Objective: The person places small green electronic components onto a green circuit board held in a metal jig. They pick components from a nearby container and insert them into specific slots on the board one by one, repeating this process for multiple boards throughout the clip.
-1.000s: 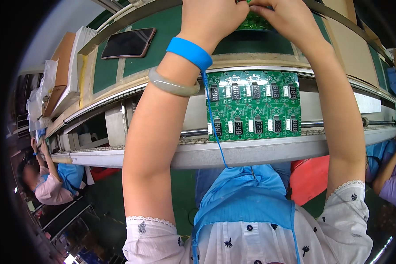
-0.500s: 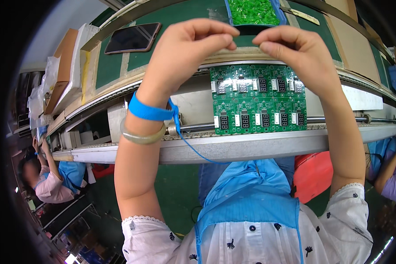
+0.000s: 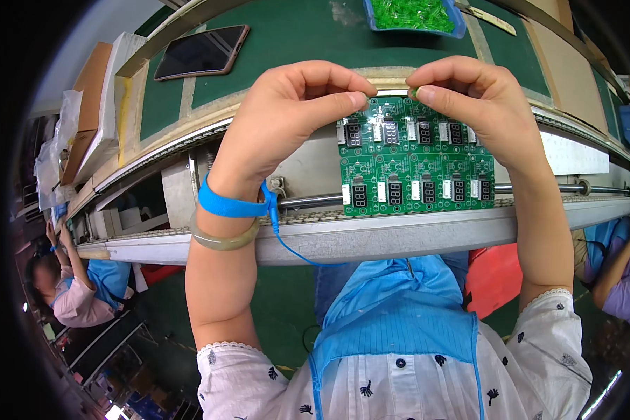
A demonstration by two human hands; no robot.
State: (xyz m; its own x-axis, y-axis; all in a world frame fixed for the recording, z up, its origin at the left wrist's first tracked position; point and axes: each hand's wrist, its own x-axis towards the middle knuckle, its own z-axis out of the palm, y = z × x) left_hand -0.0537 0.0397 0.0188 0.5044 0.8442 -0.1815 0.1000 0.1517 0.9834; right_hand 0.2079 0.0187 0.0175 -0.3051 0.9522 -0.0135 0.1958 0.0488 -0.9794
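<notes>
Hands: we've got both raised over the line, forearms coming up from the lower edge, fingertips meeting above the far edge of the board.
Left hand [image 3: 290,112]: curled over, wrist bent, thumb and forefinger pressed together at the tip right by the board's top left corner. Whether anything sits in that pinch, we can't tell, it's too small.
Right hand [image 3: 469,94]: fingers bunched, thumb and forefinger clamped on a tiny green component [image 3: 414,91], held just above the board's top edge.
Board: green rectangular circuit board panel with rows of small black digit displays [image 3: 416,164], lying flat on the grey metal conveyor rail [image 3: 371,238], directly below both pinches, so the small part hovers at its upper edge, near the middle.
Wrist gear: blue anti-static wrist strap [image 3: 231,204] with a thin blue cord hanging down, plus a pale green bangle [image 3: 220,241] just below it on our left arm.
Beyond the board: blue plastic tray of loose green parts [image 3: 413,14] on the green mat, well apart from the hands, and a dark smartphone [image 3: 201,52] lying off to the left.
Sides: other people's arms show at the far left and far right edges.
</notes>
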